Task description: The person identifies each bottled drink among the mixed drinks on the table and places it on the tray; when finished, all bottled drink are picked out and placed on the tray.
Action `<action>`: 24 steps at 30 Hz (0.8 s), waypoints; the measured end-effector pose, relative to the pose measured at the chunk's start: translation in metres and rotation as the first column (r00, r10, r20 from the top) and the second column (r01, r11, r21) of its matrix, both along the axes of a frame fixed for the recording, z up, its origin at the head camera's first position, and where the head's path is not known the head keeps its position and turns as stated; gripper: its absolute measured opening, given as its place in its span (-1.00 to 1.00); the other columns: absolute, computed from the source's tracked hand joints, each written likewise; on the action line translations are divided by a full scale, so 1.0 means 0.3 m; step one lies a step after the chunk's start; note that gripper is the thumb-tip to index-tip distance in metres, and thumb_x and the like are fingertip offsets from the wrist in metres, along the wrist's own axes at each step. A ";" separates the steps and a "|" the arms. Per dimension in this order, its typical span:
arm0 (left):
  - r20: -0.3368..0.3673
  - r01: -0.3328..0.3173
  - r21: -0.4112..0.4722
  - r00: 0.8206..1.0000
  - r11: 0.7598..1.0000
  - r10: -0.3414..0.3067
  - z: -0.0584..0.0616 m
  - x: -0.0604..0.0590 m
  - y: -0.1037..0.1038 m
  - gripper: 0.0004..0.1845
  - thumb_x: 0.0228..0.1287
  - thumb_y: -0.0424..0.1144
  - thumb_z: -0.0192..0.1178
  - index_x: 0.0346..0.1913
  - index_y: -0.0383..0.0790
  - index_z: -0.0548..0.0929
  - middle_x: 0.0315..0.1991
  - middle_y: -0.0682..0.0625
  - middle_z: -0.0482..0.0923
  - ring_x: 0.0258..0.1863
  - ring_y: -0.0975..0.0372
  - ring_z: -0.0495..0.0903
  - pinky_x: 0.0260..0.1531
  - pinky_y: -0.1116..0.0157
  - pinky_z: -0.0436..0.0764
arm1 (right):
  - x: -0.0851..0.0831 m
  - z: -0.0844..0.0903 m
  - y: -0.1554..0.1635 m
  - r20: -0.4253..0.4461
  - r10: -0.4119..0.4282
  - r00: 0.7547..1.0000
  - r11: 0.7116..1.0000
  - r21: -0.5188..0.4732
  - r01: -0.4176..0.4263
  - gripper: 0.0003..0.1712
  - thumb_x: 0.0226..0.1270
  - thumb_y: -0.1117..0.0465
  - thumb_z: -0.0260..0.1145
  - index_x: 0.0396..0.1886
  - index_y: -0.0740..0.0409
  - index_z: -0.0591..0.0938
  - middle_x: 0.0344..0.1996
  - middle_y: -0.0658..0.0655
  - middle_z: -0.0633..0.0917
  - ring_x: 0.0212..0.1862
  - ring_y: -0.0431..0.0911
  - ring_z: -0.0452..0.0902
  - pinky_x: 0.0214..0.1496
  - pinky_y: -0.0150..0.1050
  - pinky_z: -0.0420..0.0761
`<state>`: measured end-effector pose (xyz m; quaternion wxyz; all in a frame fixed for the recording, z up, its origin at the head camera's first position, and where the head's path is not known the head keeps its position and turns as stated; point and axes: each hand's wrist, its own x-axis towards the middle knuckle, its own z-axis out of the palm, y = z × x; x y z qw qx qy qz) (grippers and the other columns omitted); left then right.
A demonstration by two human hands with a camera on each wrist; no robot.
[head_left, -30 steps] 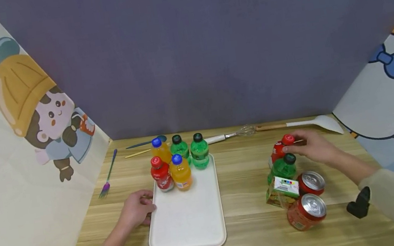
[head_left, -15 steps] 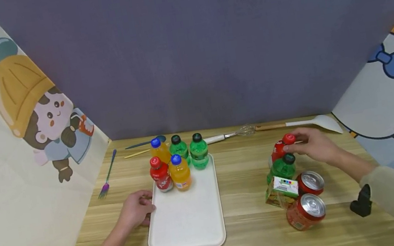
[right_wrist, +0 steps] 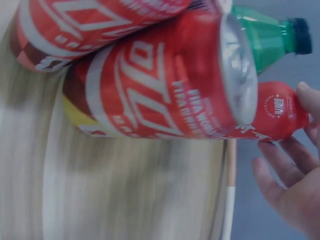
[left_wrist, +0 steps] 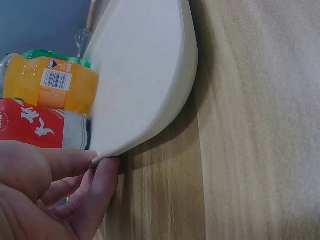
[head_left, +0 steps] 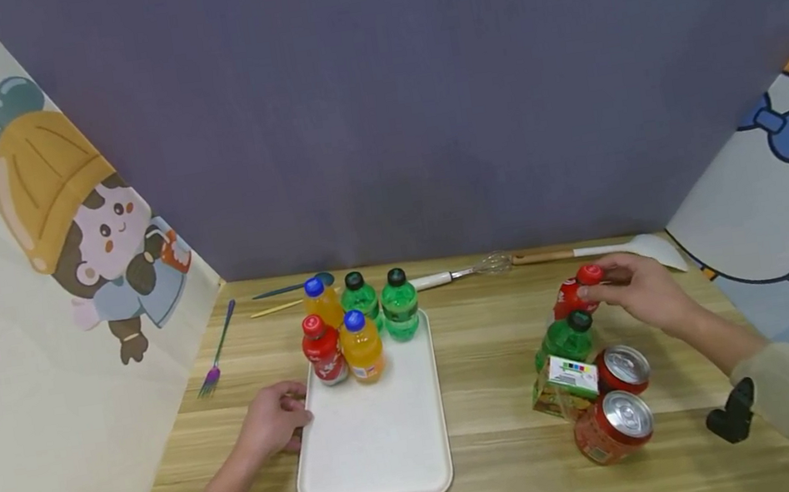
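My left hand [head_left: 275, 418] pinches the left rim of a white tray [head_left: 373, 459] between thumb and finger, as the left wrist view shows close up. Upright at the tray's far end are a red bottle [head_left: 324, 352], two orange juice bottles [head_left: 364, 351] with blue caps and two green bottles [head_left: 400, 306] with black caps. On the right, my right hand [head_left: 643, 293] holds a second red bottle [head_left: 570, 299] by its upper part, thumb and fingers around it just below the cap. That bottle leans to the right, its base hidden behind another green bottle [head_left: 565, 337].
Beside the held bottle stand a small carton [head_left: 568, 384] and two red drink cans [head_left: 614, 427]. Along the back wall [head_left: 420, 108] lie a whisk [head_left: 491, 264], a white ladle-like utensil [head_left: 653, 250] and a dark spoon [head_left: 294, 286]. A fork [head_left: 216, 351] lies at far left.
The red bottle in my right hand has shifted a little to the right and tilts. My left hand and the tray stay where they were.
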<state>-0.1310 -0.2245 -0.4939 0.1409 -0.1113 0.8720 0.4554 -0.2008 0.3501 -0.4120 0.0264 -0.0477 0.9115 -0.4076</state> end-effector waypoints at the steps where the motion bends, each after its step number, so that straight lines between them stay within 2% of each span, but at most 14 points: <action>1: 0.000 -0.001 0.002 1.000 1.000 0.001 -0.001 -0.001 0.001 -0.50 0.19 -0.51 0.34 0.23 -0.43 0.56 -0.23 -0.18 0.59 -0.41 0.11 0.63 -0.57 0.18 0.80 | 0.002 0.006 0.000 -0.004 -0.004 1.000 1.000 0.000 0.004 -0.30 0.32 -0.14 0.46 0.25 0.22 0.56 0.10 0.35 0.69 -0.15 -0.43 0.63 -0.17 -0.38 0.75; 9: 0.008 -0.006 -0.007 1.000 1.000 0.006 -0.002 -0.002 0.003 -0.49 0.20 -0.50 0.33 0.24 -0.42 0.55 -0.21 -0.19 0.59 -0.39 0.11 0.63 -0.55 0.19 0.81 | 0.004 0.060 -0.016 -0.065 -0.022 0.998 1.000 -0.008 0.022 -0.32 0.35 -0.12 0.44 0.27 0.23 0.57 0.12 0.34 0.68 -0.16 -0.44 0.61 -0.20 -0.40 0.77; 16: 0.005 0.001 -0.024 1.000 1.000 -0.001 -0.002 0.006 0.003 -0.48 0.20 -0.50 0.33 0.26 -0.43 0.54 -0.20 -0.20 0.59 -0.38 0.11 0.63 -0.56 0.20 0.80 | 0.005 0.133 -0.043 -0.097 -0.073 0.993 0.996 0.046 0.078 -0.30 0.29 -0.27 0.42 0.23 0.09 0.61 0.10 0.22 0.71 -0.13 -0.33 0.62 -0.21 -0.33 0.75; 24: 0.002 0.000 -0.017 1.000 1.000 0.000 0.000 0.004 0.001 -0.48 0.21 -0.50 0.32 0.26 -0.44 0.54 -0.20 -0.19 0.58 -0.38 0.12 0.63 -0.56 0.19 0.80 | 0.005 0.218 -0.082 -0.160 -0.074 0.984 0.997 -0.021 0.072 -0.41 0.33 -0.17 0.44 0.22 0.05 0.62 -0.03 -0.01 0.71 -0.14 -0.32 0.64 -0.21 -0.41 0.76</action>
